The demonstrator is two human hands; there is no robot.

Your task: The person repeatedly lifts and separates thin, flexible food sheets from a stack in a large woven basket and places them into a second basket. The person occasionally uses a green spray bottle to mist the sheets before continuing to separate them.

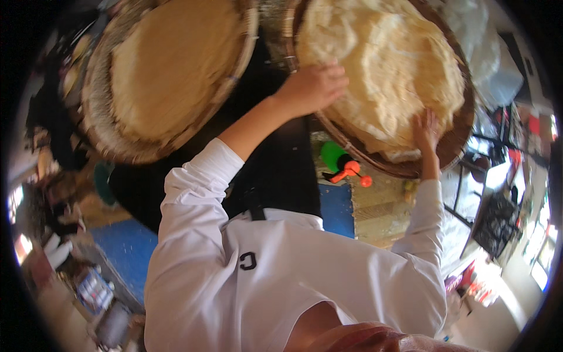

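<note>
My left hand is over the left edge of a soft, pale yellow, sheet-like mass in a round woven basket. Its fingers are bent and blurred; whether they pinch the mass cannot be told. My right hand lies on the near right part of the mass with its fingers spread. The mass is rumpled, with raised folds in the middle. At the upper left, a second round woven basket holds a flatter, smoother yellowish disc; neither hand touches it.
An orange-red object with round knobs and a bright green round thing are below the right basket's near rim. Clear plastic sheeting is at the upper right. A dark metal frame stands at the right. Blue panels lie lower down.
</note>
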